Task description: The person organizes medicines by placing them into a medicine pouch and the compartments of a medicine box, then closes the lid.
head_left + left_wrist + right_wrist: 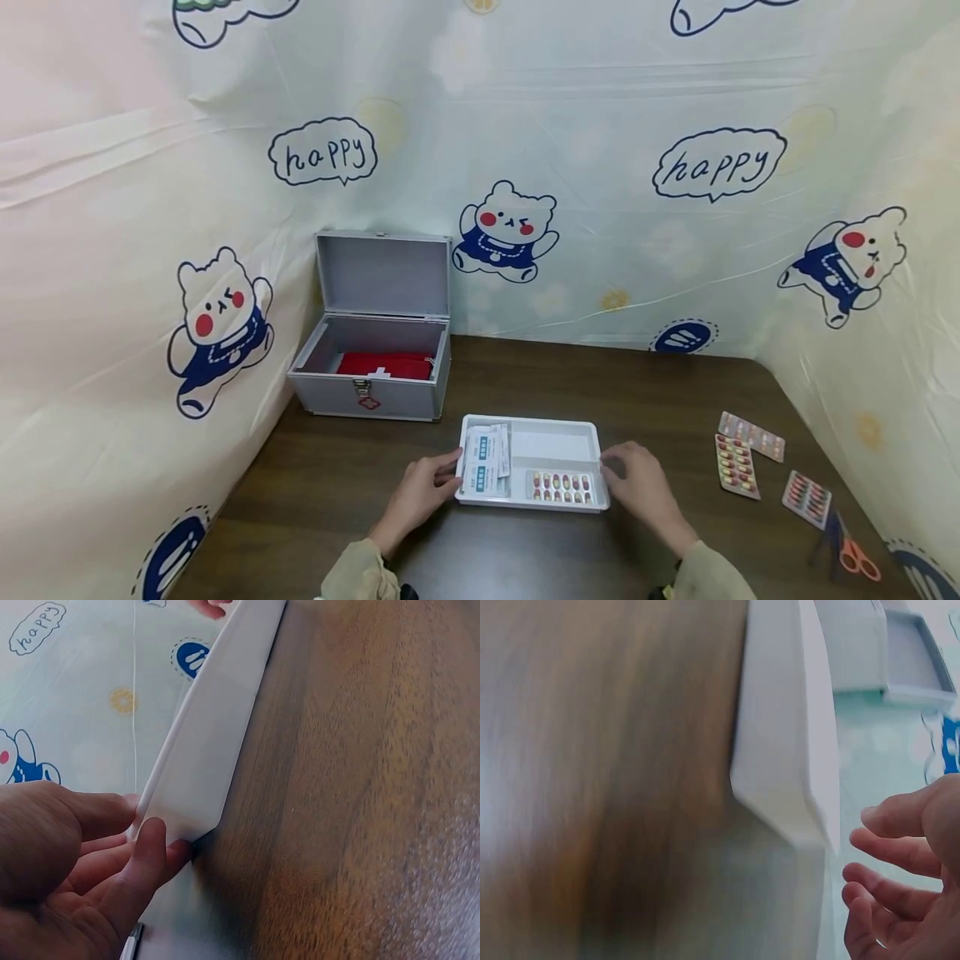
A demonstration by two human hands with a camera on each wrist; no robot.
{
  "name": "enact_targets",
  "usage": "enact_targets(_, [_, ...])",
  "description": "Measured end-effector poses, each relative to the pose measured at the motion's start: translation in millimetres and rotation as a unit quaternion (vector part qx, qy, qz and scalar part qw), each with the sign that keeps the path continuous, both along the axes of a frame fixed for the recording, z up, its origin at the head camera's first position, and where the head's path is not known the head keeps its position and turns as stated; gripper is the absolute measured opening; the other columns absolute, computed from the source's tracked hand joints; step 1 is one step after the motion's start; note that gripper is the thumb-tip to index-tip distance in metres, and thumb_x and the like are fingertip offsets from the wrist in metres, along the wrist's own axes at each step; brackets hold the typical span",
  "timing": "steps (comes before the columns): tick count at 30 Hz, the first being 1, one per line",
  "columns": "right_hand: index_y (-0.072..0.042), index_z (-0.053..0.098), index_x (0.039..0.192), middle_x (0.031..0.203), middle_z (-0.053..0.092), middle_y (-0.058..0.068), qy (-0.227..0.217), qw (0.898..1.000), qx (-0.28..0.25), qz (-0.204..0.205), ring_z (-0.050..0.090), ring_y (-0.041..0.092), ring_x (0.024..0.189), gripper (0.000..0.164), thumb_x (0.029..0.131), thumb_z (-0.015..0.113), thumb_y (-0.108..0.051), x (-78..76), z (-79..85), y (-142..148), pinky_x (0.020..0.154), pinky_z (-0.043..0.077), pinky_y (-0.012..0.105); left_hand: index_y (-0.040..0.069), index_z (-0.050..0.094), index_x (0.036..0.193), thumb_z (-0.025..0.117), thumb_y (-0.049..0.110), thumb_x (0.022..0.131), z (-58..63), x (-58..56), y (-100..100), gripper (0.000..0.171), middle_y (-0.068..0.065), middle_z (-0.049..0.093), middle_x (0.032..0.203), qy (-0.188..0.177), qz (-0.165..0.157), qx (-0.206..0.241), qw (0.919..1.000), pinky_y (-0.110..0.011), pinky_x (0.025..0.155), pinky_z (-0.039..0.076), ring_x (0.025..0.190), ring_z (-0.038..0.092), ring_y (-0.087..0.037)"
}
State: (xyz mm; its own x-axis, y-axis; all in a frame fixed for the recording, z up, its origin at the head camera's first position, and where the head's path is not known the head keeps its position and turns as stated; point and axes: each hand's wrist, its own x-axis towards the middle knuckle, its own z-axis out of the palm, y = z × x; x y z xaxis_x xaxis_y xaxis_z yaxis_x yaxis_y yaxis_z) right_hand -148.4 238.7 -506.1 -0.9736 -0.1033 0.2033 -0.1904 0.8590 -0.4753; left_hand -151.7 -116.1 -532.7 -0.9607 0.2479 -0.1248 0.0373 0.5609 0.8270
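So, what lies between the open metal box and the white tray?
Only a bare strip of table lies between the metal box and the white tray, in the head view. The left hand holds the tray's left edge.

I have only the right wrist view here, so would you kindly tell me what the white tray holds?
Observer: The tray holds white packets and a pill pack.
Operator: Thank you; where is the left hand?
Observer: It grips the tray's left end.
Operator: And what is inside the grey case?
Observer: A red pouch with a white cross.
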Motion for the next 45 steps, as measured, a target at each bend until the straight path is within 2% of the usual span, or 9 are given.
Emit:
enact_targets(9, [0.004,0.07,0.102,0.097,0.071,0.022,-0.003,0.999,0.022,-0.04,0.067,0.039,0.09,0.02,0.085,0.071,-0.007,-10.1,4.2,89,0.078,0.053,0.055,-0.002,0.054,0.139,0.071,0.007,0.091,0.1,0.4,-1,0.052,-0.025,0.061,0.135,-0.003,0.003,-0.005,1.0,-0.039,0.084,0.06,0.108,0.071,-0.03])
enact_targets(13, [0.009,0.066,0.106,0.1,0.069,0.03,-0.029,0.994,0.04,-0.093,0.066,0.045,0.089,0.027,0.087,0.067,-0.01,-10.5,0.7,129,0.074,0.053,0.057,-0.002,0.054,0.14,0.071,0.007,0.091,0.8,0.0,0,0.052,-0.025,0.061,0.135,-0.001,-0.002,-0.002,1.0,-0.039,0.083,0.06,0.108,0.071,-0.03])
enact_targets(18, [0.017,0.055,0.116,0.101,0.062,0.038,-0.079,0.981,0.057,-0.169,0.06,0.052,0.088,0.046,0.088,0.065,-0.018,-9.2,-3.4,166,0.069,0.05,0.056,-0.003,0.054,0.139,0.071,0.007,0.091,0.7,-1.1,0,0.052,-0.025,0.061,0.135,0.002,-0.007,0.001,1.0,-0.038,0.083,0.06,0.108,0.071,-0.03])
enact_targets(21, [0.018,0.054,0.109,0.095,0.059,0.038,-0.087,0.975,0.063,-0.192,0.057,0.054,0.089,0.047,0.087,0.068,-0.022,-10.6,-10.0,181,0.069,0.047,0.057,-0.003,0.054,0.139,0.07,0.006,0.091,0.8,-1.1,0,0.052,-0.025,0.061,0.135,0.001,-0.007,0.003,1.0,-0.038,0.083,0.06,0.108,0.071,-0.03])
enact_targets(24, [0.017,0.054,0.101,0.089,0.059,0.036,-0.094,0.972,0.064,-0.207,0.057,0.052,0.086,0.048,0.084,0.071,-0.024,-11.8,-15.6,189,0.067,0.046,0.056,-0.003,0.054,0.14,0.07,0.006,0.091,1.1,-0.8,0,0.052,-0.025,0.061,0.134,0.0,-0.008,0.004,1.0,-0.038,0.083,0.06,0.108,0.071,-0.03])
enact_targets(30, [0.021,0.036,0.109,0.087,0.056,0.042,-0.127,0.964,0.035,-0.232,0.06,0.051,0.075,0.066,0.078,0.077,-0.021,-13.6,-17.7,186,0.06,0.048,0.054,-0.003,0.054,0.139,0.07,0.006,0.091,1.2,-0.2,1,0.052,-0.025,0.061,0.135,0.008,-0.006,-0.003,0.9999,-0.037,0.083,0.06,0.108,0.071,-0.029])
enact_targets(37, [0.023,0.028,0.113,0.094,0.053,0.049,-0.161,0.961,0.017,-0.223,0.057,0.059,0.085,0.077,0.074,0.078,-0.021,-16.9,-13.9,183,0.074,0.049,0.06,-0.001,0.054,0.14,0.072,0.008,0.091,0.7,-0.7,0,0.053,-0.024,0.061,0.135,0.005,-0.002,-0.008,1.0,-0.038,0.083,0.06,0.108,0.071,-0.028])
enact_targets(42, [0.018,0.047,0.093,0.081,0.059,0.037,-0.141,0.972,0.02,-0.185,0.059,0.05,0.077,0.055,0.072,0.078,-0.022,-13.2,-14.1,185,0.069,0.049,0.056,-0.001,0.054,0.14,0.071,0.007,0.091,0.2,-0.6,0,0.053,-0.024,0.061,0.135,0.006,-0.006,0.0,1.0,-0.039,0.083,0.061,0.108,0.071,-0.029])
enact_targets(45, [0.009,0.054,0.079,0.071,0.059,0.024,-0.142,0.976,0.016,-0.166,0.058,0.036,0.068,0.035,0.08,0.072,-0.021,-10.5,-13.3,185,0.06,0.047,0.046,-0.002,0.054,0.139,0.071,0.007,0.091,0.5,0.3,0,0.052,-0.024,0.061,0.135,0.006,-0.008,0.004,0.9999,-0.038,0.082,0.061,0.107,0.071,-0.029])
